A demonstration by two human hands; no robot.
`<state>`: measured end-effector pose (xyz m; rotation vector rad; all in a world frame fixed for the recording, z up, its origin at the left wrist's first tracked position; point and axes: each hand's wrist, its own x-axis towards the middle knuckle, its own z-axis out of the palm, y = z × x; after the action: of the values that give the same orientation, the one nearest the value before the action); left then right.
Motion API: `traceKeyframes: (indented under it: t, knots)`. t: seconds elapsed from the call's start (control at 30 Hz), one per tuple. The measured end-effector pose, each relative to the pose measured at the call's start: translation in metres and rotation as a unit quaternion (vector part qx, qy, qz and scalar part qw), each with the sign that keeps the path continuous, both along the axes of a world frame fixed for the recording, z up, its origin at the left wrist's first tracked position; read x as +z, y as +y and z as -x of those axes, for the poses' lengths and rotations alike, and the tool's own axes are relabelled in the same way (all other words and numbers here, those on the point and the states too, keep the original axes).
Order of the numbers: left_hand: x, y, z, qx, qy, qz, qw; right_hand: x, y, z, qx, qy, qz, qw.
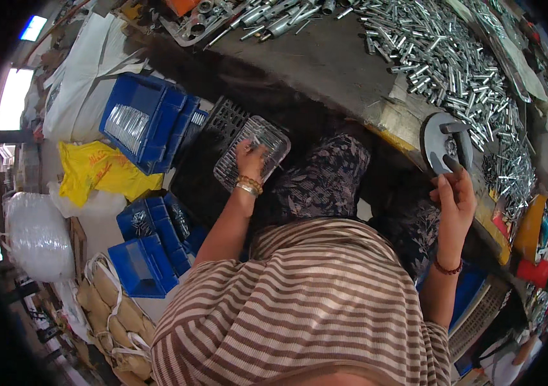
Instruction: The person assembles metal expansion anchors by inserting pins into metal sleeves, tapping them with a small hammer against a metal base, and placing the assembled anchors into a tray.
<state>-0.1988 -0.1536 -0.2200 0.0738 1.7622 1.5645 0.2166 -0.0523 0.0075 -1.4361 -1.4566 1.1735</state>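
Observation:
My left hand (250, 162) is over a clear plastic tray (285, 145) holding rows of thin silver metal rods (226, 168). Its fingers are curled down among the rods, and what they pinch is hidden. The tray sits beside my left thigh, next to a black slotted basket (228, 116). On the right, my right hand (457, 196) is raised at the near edge of a round grey disc fixture (429, 143) with a metal peg (455, 128) on it. Its fingers are slightly apart, with dark coverings on the fingertips, and no part shows between them.
A large heap of small silver metal tubes (454, 71) covers the right of the workbench (325, 61). More metal tools (280, 22) lie at its far edge. Blue bins (134, 119) with metal parts, lower blue bins (139, 264) and a yellow bag (103, 170) stand at the left.

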Motion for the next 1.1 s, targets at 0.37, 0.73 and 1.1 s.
traceKeyframes:
  t: [0.37, 0.73, 1.1]
  knots:
    - [-0.128, -0.006, 0.122, 0.017, -0.132, 0.058, 0.989, -0.009, 0.005, -0.001, 0.002, 0.017, -0.01, 1.0]
    - [-0.137, 0.006, 0.117, -0.05, 0.498, 0.138, 0.855, -0.008, 0.001, 0.006, -0.013, 0.068, 0.005, 0.998]
    - [0.222, 0.143, -0.078, -0.2, 0.435, -0.219, 0.85, -0.006, -0.005, 0.004, -0.035, 0.022, -0.046, 0.998]
